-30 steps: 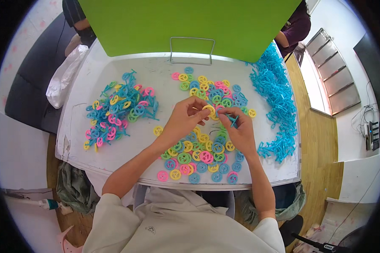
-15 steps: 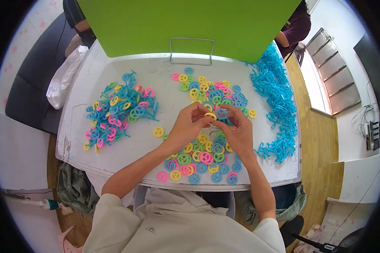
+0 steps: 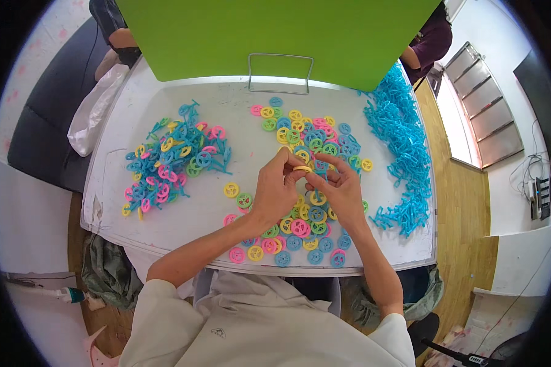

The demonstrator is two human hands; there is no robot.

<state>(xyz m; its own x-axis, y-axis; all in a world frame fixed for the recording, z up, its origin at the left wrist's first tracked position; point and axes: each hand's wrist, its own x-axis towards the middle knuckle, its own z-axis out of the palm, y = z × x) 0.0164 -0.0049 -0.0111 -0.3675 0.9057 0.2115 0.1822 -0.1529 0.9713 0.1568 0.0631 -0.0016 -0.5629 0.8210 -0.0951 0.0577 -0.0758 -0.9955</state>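
Observation:
Above the middle of the table, my left hand (image 3: 277, 188) pinches a small yellow spoked plastic wheel (image 3: 302, 169) between thumb and forefinger. Close against it, my right hand (image 3: 341, 191) has its thumb and fingers curled together, the thumb tip at the wheel's edge. Blue plastic pieces (image 3: 321, 165) show between the right fingers; they look like thin stems, but the fingers partly hide them. Loose pink, yellow, green and blue wheels (image 3: 300, 228) lie beneath and in front of both hands, and more wheels (image 3: 315, 132) lie beyond them.
On the left is a heap of blue stems with coloured wheels on them (image 3: 168, 159). A long pile of bare blue stems (image 3: 401, 153) runs along the right edge. A green panel (image 3: 269, 37) with a wire frame (image 3: 280, 92) stands at the back. People sit beyond both far corners.
The yellow wheel is turned more edge-on between my fingertips, and my right fingers have shifted around the blue pieces. My left hand has moved slightly.

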